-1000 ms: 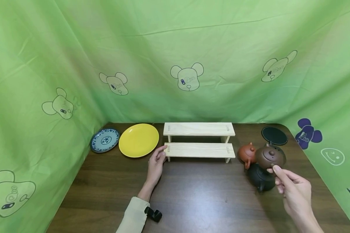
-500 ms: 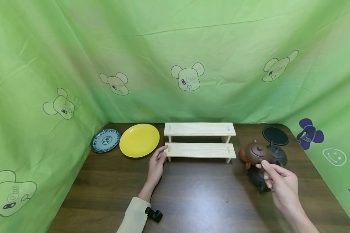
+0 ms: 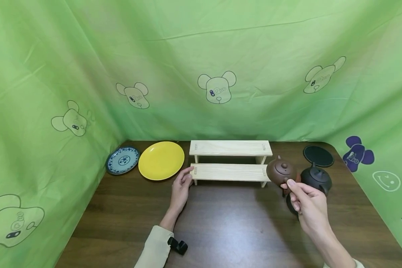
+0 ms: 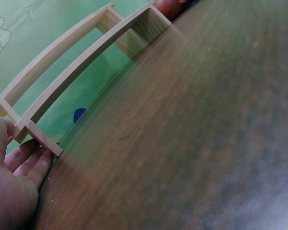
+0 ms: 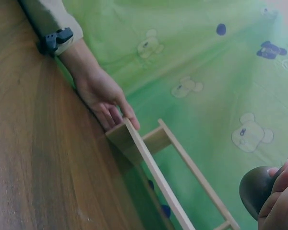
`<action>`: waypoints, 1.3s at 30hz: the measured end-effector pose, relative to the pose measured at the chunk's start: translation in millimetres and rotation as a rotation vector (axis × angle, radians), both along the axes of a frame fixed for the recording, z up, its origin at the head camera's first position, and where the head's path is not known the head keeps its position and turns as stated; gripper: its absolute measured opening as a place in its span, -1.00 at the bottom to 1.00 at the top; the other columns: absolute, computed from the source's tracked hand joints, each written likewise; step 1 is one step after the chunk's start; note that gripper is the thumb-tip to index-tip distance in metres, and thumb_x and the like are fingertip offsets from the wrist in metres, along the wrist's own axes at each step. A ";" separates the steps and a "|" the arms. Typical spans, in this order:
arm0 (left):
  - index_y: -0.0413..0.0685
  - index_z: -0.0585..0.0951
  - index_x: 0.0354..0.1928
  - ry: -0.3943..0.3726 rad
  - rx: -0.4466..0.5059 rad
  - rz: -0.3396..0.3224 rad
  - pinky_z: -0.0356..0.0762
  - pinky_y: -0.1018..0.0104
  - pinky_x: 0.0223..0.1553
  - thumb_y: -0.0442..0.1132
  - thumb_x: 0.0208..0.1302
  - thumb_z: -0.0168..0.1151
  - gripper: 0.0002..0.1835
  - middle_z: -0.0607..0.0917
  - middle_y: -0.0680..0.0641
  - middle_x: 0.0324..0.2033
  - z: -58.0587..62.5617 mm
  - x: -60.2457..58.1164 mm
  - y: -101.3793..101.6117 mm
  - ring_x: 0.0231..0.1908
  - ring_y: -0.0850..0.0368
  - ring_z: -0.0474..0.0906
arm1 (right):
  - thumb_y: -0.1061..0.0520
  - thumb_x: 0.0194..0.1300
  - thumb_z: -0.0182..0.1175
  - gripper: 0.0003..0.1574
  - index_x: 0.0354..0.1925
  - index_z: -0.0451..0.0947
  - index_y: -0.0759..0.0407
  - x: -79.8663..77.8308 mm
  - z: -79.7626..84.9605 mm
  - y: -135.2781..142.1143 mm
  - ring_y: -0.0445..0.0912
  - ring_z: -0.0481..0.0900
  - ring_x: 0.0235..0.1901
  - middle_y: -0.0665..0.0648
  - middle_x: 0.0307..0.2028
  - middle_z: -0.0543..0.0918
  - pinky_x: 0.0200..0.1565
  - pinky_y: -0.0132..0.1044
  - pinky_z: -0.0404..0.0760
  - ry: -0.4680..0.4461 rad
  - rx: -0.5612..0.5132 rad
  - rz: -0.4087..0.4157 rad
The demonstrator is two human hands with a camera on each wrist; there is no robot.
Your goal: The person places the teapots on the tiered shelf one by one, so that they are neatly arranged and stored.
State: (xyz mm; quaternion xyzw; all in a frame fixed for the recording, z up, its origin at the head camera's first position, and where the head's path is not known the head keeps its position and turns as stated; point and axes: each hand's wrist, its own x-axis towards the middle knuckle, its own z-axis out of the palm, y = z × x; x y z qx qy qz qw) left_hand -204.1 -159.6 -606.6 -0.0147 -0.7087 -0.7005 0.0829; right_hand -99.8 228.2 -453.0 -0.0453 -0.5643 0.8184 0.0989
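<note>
My right hand (image 3: 309, 204) pinches a small dark brown teapot (image 3: 280, 170) between thumb and fingers at its near side. It hangs at the right end of the lower step of a two-step pale wooden stand (image 3: 227, 172) and overlaps it in the head view. With my left hand (image 3: 179, 190) I grip the left end of that lower step, fingers (image 4: 38, 165) tucked at its leg in the left wrist view. An orange-red teapot (image 4: 169, 6) shows beyond the stand's far end, mostly hidden behind the brown one in the head view. One black teapot (image 3: 316, 178) stands right of the held one.
Another black teapot (image 3: 290, 204) is mostly hidden by my right hand. Behind lies a dark round disc (image 3: 318, 156). On the left, a yellow plate (image 3: 161, 160) and a blue patterned plate (image 3: 122, 160) stand by the green curtain (image 3: 174, 111) around the brown table (image 3: 221, 223).
My right hand has carried the brown teapot leftward, from above the black teapots, past the orange-red one, to the stand's right end. The left hand keeps its place.
</note>
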 end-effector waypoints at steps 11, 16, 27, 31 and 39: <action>0.25 0.72 0.34 -0.024 -0.007 -0.008 0.69 0.23 0.29 -0.21 0.72 0.18 -0.67 0.85 -0.08 -0.02 -0.3 0.0 -2.5 0.19 0.06 0.71 | 0.35 0.62 0.25 -0.60 -0.38 0.85 0.18 -7.2 7.4 -20.0 -0.37 0.37 -0.64 -0.04 -0.46 0.81 -0.62 -0.39 0.02 -0.021 0.023 0.019; 0.21 0.72 0.35 -0.003 -0.011 -0.003 0.70 0.26 0.27 -0.20 0.72 0.21 -0.68 0.86 -0.09 0.03 -3.3 -0.3 -4.4 0.19 0.06 0.72 | 0.30 0.61 0.30 -0.64 -0.39 0.84 0.16 -13.3 10.0 -33.3 -0.36 0.34 -0.65 -0.06 -0.48 0.77 -0.62 -0.45 0.07 -0.033 0.060 0.024; 0.28 0.72 0.35 -0.015 -0.018 -0.012 0.69 0.23 0.29 -0.18 0.72 0.20 -0.68 0.85 -0.08 0.00 -0.5 0.4 -2.2 0.16 0.07 0.69 | 0.23 0.63 0.31 -0.63 -0.39 0.85 0.09 -23.7 8.6 -50.6 -0.37 0.39 -0.58 -0.07 -0.44 0.81 -0.62 -0.60 0.28 -0.055 0.053 0.047; 0.31 0.73 0.33 -0.025 -0.020 -0.007 0.69 0.23 0.29 -0.20 0.73 0.19 -0.67 0.85 -0.06 0.00 1.5 0.8 -1.4 0.16 0.08 0.69 | 0.24 0.61 0.33 -0.64 -0.40 0.85 0.10 -28.8 8.2 -56.2 -0.35 0.38 -0.58 -0.06 -0.44 0.81 -0.63 -0.60 0.28 -0.063 0.033 0.048; 0.28 0.72 0.34 -0.028 -0.020 -0.010 0.68 0.26 0.29 -0.20 0.72 0.19 -0.67 0.85 -0.06 0.01 1.1 -0.8 -1.8 0.16 0.08 0.70 | 0.22 0.60 0.34 -0.60 -0.45 0.82 0.03 -40.6 9.9 -70.6 -0.37 0.34 -0.59 -0.10 -0.45 0.79 -0.62 -0.61 0.25 -0.114 0.034 0.061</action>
